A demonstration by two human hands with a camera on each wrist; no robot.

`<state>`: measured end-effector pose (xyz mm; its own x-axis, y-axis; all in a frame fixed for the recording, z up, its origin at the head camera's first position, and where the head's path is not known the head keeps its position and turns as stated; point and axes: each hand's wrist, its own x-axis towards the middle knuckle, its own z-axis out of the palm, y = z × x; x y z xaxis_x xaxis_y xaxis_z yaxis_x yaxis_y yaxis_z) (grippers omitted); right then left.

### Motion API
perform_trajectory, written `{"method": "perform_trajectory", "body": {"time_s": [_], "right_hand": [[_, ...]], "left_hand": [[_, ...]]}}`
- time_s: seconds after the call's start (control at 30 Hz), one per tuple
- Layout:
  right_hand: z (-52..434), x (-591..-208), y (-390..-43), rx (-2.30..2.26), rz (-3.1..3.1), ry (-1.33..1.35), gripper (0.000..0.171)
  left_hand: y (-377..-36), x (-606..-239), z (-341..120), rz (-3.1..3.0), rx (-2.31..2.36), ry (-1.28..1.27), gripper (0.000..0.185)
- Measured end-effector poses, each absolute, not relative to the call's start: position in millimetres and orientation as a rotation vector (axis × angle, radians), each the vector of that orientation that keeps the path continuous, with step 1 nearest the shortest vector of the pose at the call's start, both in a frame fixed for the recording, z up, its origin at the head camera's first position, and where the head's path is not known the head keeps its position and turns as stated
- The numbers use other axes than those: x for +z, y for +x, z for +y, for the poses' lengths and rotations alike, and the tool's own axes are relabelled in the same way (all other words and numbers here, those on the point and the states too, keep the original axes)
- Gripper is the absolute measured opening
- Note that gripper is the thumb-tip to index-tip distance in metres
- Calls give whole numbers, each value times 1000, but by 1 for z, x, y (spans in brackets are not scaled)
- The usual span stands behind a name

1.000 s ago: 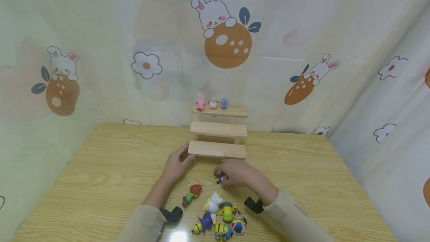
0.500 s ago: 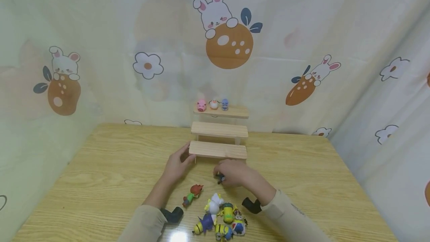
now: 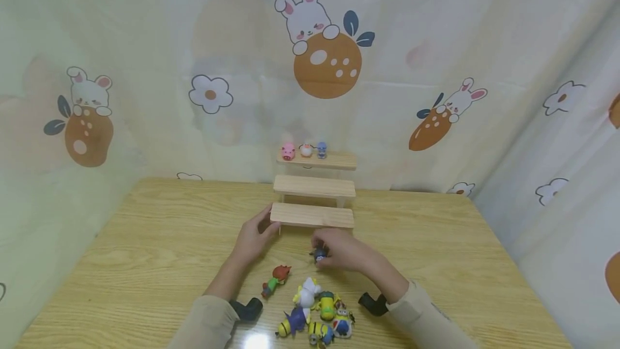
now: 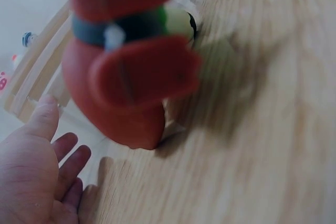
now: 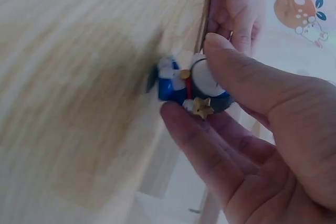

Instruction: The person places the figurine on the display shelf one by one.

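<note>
A person in beige sleeves [image 3: 207, 321] works at a wooden table [image 3: 145, 263], a black tube [image 3: 248, 310] jutting out beside the left wrist. On the near side of both hands, toys lie bunched together: a yellow-and-purple toy [image 3: 293, 322], a yellow-and-blue toy [image 3: 321, 333], a yellow toy with a red, white and blue front [image 3: 342, 324], a green-and-yellow toy [image 3: 327, 306] and a white toy [image 3: 307, 293]. Just beyond that group, between the forearms and nearer the left one, a red-haired toy [image 3: 275, 280] in green lies on its own, looming large in the left wrist view.

Farther out, the right hand [image 3: 341, 249] pinches a small blue toy [image 5: 176, 83] between thumb and fingers, a gold star [image 5: 202, 107] showing on its side. The toy is held low over the table, before the stand; whether it touches the wood cannot be told. The left hand [image 3: 253, 237] holds nothing, its fingers relaxed and apart, at the left end of the lowest step [image 3: 312, 215] of a three-step wooden stand; contact there is unclear.

Past the hands, above the middle step [image 3: 315, 186], a pink pig [image 3: 288, 151], a white bird [image 3: 306, 150] and a blue figure [image 3: 322, 149] line the left part of the top step [image 3: 342, 160]. Behind everything hangs a curtain [image 3: 160, 96] printed with rabbits, fruit and flowers.
</note>
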<state>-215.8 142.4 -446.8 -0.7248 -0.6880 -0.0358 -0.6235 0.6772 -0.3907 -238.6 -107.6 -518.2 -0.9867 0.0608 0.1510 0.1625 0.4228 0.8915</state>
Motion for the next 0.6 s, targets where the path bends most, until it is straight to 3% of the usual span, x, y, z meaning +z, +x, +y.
{"method": "perform_trajectory", "body": {"time_s": [0.23,0.6], "right_hand": [[149,-450,-214,-722,2670,-1008,30],[154,-448,-211,-629,2733,-1028,30]], "left_hand": [[-238,-516,-108,-2556,-1618,-221,65],[-238,-517,-108,-2564,-1618,-218,66]]}}
